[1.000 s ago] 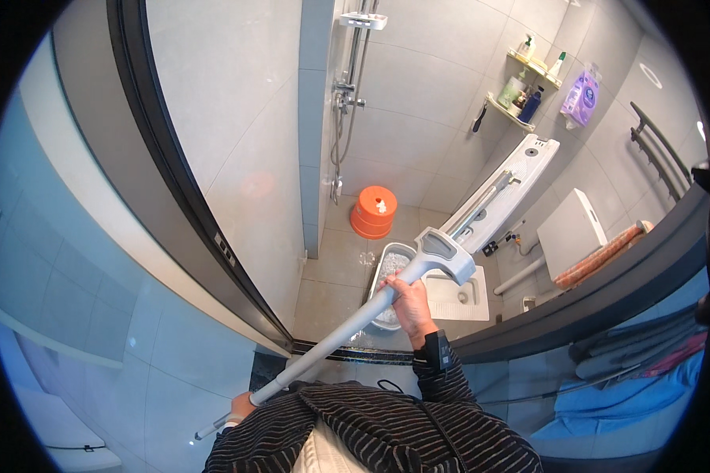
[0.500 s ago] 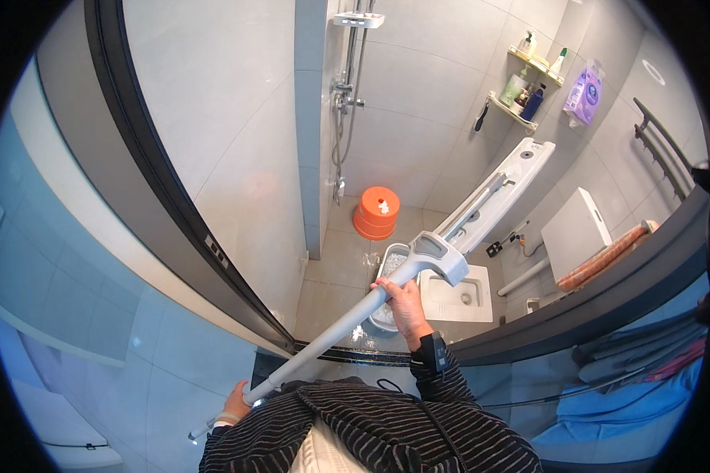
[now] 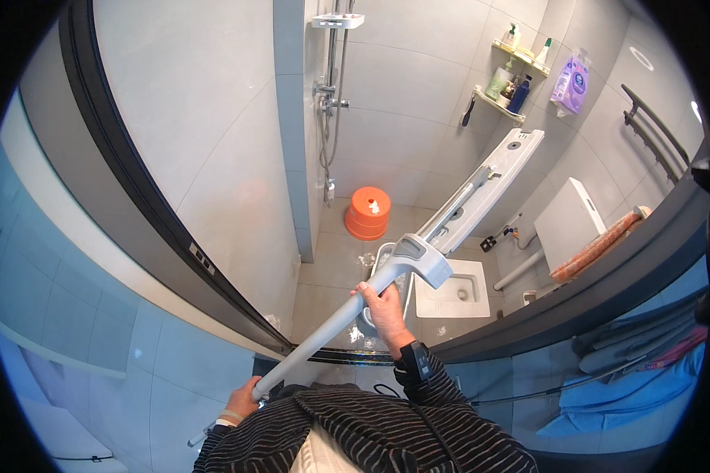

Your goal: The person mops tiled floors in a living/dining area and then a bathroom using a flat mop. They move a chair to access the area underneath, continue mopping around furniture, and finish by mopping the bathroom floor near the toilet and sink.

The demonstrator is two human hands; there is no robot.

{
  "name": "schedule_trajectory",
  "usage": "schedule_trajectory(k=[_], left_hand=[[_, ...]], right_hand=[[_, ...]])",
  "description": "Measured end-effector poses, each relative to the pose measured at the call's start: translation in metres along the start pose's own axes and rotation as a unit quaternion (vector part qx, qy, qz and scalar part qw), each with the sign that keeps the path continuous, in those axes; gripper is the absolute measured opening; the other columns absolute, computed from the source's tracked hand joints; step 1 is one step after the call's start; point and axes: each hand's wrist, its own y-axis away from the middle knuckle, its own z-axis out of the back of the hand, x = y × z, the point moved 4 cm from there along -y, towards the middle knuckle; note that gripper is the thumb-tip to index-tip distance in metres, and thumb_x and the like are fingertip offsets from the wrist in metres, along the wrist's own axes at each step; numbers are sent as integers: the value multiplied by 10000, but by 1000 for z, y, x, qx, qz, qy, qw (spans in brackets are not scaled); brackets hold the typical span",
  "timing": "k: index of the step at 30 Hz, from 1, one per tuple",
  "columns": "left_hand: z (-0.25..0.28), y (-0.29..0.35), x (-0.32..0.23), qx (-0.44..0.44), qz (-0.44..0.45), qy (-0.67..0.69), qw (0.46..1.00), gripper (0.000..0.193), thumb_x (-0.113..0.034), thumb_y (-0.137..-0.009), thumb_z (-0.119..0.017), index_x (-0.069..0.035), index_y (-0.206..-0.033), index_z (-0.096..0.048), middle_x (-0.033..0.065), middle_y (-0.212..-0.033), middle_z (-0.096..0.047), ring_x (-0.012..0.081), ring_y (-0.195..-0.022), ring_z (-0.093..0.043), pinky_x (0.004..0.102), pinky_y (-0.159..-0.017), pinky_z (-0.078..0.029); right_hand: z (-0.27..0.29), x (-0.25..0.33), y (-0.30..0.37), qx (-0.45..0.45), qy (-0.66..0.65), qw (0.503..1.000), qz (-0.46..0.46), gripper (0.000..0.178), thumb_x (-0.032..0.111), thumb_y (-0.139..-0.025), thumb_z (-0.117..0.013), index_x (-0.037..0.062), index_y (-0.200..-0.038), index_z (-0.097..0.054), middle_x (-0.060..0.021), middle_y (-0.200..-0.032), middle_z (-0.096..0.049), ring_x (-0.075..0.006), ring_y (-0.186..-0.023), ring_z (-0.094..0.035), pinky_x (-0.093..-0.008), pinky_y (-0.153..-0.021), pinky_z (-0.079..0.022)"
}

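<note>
With both hands I hold a grey-handled flat mop (image 3: 323,331) slanting up from lower left to upper right. My right hand (image 3: 385,311) is closed round the handle just below its grey joint. Lower down, my left hand (image 3: 243,402) wraps the handle's near end. The mop's long white head plate (image 3: 493,189) points away from me, raised in the air above the bathroom floor. Below the joint, partly hidden behind the mop and my right hand, a pale tub (image 3: 382,256) stands on the floor. A white squat toilet (image 3: 448,303) lies right of it.
An orange plastic stool (image 3: 368,214) stands by the back wall. Shower fittings (image 3: 329,102) hang at left. Corner shelves (image 3: 500,102) hold several bottles. A dark door frame (image 3: 146,181) and a threshold (image 3: 347,356) bound the doorway. Blue cloth (image 3: 607,406) lies at lower right.
The whole view has shifted slightly, moving the room leftward in the picture. The mop and my right hand have moved a little left and nearer. Both grips are the same.
</note>
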Motion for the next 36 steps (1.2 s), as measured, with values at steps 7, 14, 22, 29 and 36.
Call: schedule_trajectory(k=[7, 14, 22, 29, 36], left_hand=[[1, -10, -16, 45, -9, 2, 999, 683, -87, -713, -730, -166, -1315, -419, 198, -1090, -620, 381, -1027, -608, 382, -866, -478], [-10, -16, -39, 31, -2, 49, 998, 595, -181, -747, -763, -85, -1258, -473, 186, -1087, -612, 340, -1016, -609, 369, -853, -480], [-20, -33, -60, -19, -57, 6, 998, 400, -194, -783, -736, -48, -1109, -557, 199, -1006, -641, 364, -929, -626, 388, -804, -498], [-34, -51, -94, -148, -48, -46, 987, 389, -244, -778, -738, -39, -1065, -575, 193, -877, -656, 347, -835, -653, 395, -727, -502], [-8, -58, -96, -150, -87, 46, 984, 267, -124, -700, -709, 5, -918, -623, 92, -698, -624, 166, -655, -596, 335, -614, -483]], right_hand=[[3, -4, 0, -34, 45, 998, 35, 235, 162, -883, -654, -9, -956, -511, -80, -819, -641, -145, -763, -640, -278, -663, -505], [2, -16, 2, -19, 82, 996, 35, 249, 168, -893, -649, 0, -972, -483, -87, -822, -636, -153, -744, -639, -276, -651, -511], [-7, -19, 7, -19, 185, 981, 56, 265, 189, -874, -667, 4, -956, -495, -66, -796, -638, -131, -705, -604, -283, -642, -501], [-17, -3, 10, -5, 213, 973, 85, 504, 310, -819, -699, -35, -1095, -458, -168, -870, -607, -274, -751, -623, -371, -690, -507], [-32, 14, 14, 192, 85, 977, 46, 715, 301, -855, -691, -39, -1314, -260, -142, -999, -590, -184, -925, -595, -306, -810, -508]])
